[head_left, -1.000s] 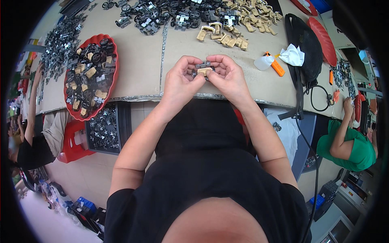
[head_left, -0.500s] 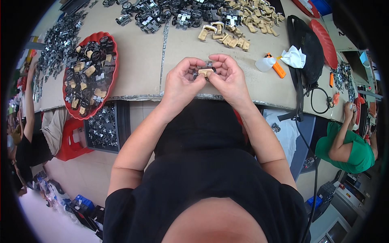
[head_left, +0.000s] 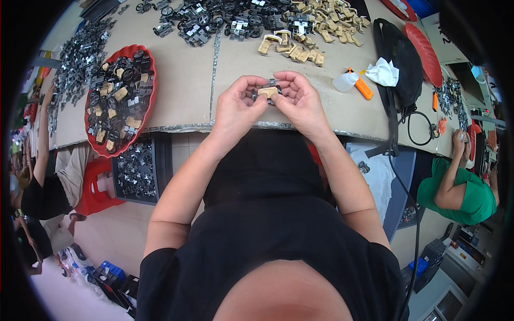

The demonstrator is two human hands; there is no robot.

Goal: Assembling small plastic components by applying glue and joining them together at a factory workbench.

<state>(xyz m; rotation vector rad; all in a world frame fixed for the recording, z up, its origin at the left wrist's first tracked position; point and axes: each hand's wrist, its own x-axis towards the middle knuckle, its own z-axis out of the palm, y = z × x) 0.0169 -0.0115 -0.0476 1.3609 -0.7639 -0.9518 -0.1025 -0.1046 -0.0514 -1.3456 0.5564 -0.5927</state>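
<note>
Over the table's near edge, my left hand (head_left: 238,109) and my right hand (head_left: 302,107) both grip one small toy car chassis (head_left: 272,83), dark grey with a tan plastic piece (head_left: 267,92) on it. Both thumbs press against the tan piece, and curled fingers support the sides. The fingers hide part of the chassis. Beyond my hands lies a heap of loose tan plastic pieces (head_left: 334,21), beside a pile of dark wheeled chassis (head_left: 201,21). To the left, a red scalloped tray (head_left: 152,88) holds chassis with tan pieces among them.
Small grey parts (head_left: 83,51) cover the table's far left. On the right are a translucent bottle (head_left: 344,82), an orange tool (head_left: 364,90), a crumpled white tissue (head_left: 382,72) and a black bag (head_left: 399,64) with a hanging strap. A co-worker in green (head_left: 458,192) sits at right.
Between my fingers the chassis has tilted, so more of the tan piece's face shows. My hands stay in nearly the same place.
</note>
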